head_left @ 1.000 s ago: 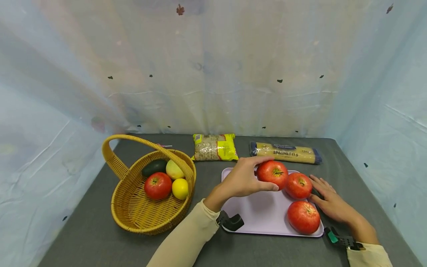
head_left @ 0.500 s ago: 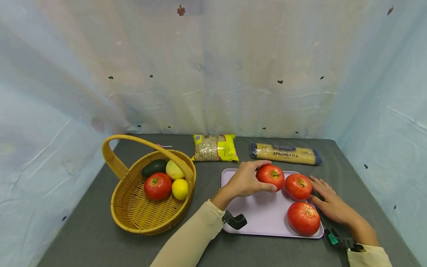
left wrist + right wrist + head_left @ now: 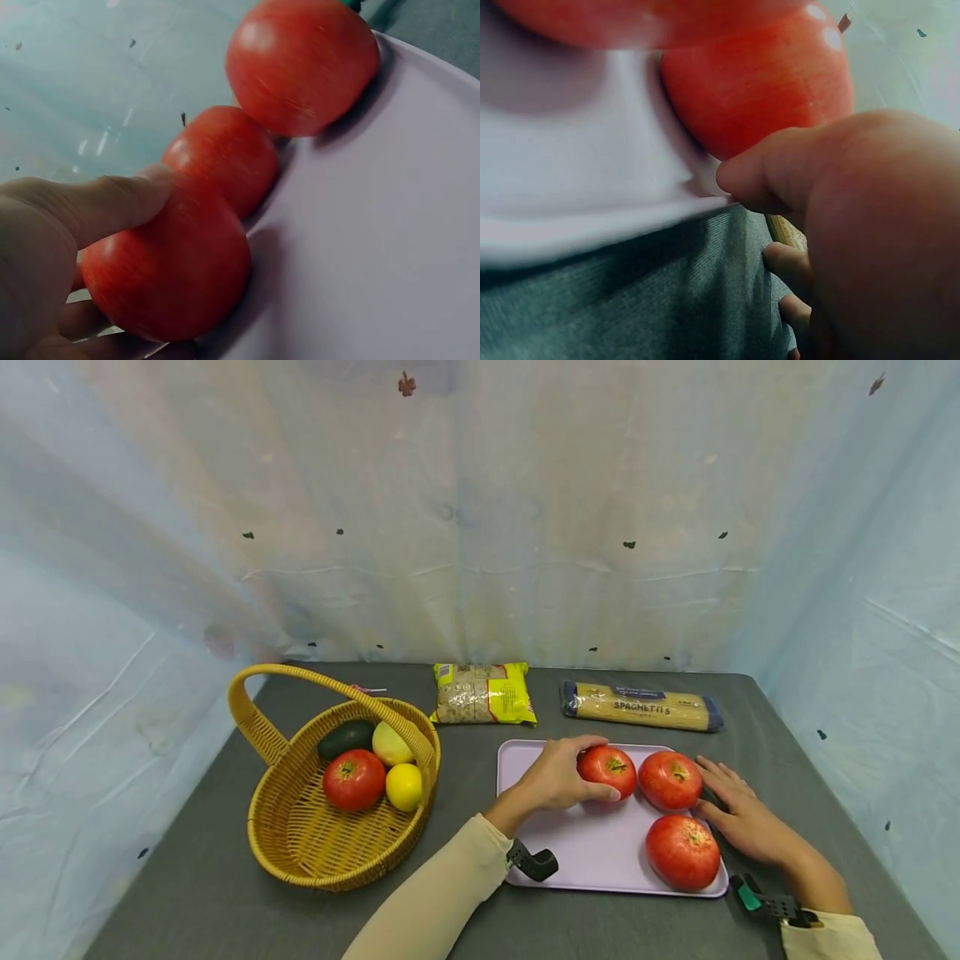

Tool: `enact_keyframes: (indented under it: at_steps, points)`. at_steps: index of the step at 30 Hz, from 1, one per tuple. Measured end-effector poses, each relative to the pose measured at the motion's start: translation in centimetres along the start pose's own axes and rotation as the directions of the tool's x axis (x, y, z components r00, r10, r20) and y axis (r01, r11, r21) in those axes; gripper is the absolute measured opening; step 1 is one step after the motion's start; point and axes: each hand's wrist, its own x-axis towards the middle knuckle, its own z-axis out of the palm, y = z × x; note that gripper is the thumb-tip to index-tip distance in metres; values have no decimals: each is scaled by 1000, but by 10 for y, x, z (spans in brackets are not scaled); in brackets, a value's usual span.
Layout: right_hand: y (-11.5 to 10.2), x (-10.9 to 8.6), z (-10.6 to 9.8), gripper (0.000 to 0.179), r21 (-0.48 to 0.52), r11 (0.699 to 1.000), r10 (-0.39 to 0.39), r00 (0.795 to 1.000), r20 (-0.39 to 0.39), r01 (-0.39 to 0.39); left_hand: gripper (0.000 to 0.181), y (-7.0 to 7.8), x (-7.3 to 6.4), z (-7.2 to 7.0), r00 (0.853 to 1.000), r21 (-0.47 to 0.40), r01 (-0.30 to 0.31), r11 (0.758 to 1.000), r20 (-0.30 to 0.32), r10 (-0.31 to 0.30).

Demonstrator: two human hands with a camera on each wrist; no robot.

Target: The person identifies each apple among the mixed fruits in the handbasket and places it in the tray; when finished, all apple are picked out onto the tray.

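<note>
My left hand [image 3: 558, 777] holds a red apple [image 3: 609, 770] between thumb and fingers, low over the lilac tray [image 3: 558, 864]. In the left wrist view, the thumb lies across the top of that apple [image 3: 172, 270] and the fingers reach round its far side. Beside it on the tray sit a second apple [image 3: 670, 781] at the back right corner and a third apple [image 3: 682, 852] at the front right. My right hand [image 3: 746, 814] lies flat on the table by the tray's right edge, fingers straight. Its thumb touches the tray rim in the right wrist view.
A wicker basket [image 3: 262, 827] on the left holds an apple [image 3: 354, 779], a dark green avocado-like fruit [image 3: 347, 739], a pale green fruit [image 3: 392, 743] and a yellow fruit [image 3: 405, 787]. Behind lie a yellow-ended bag [image 3: 483, 693] and a spaghetti pack [image 3: 641, 706]. A curtain hangs at the back.
My left hand has lowered the apple down toward the tray, and the apple has shifted slightly left. The right hand and the other fruit stay where they were.
</note>
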Motion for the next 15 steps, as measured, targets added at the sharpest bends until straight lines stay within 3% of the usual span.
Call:
enact_keyframes:
  at_steps: [5,15]
  points:
    - [-1,1,0,67,-16,1000,15,1000,7,-15,78,-2,-1,3,999,5,41,999,23,-41]
    - [-2,2,0,67,-23,999,35,999,11,-35,81,-6,1,3,998,3,64,998,22,-64]
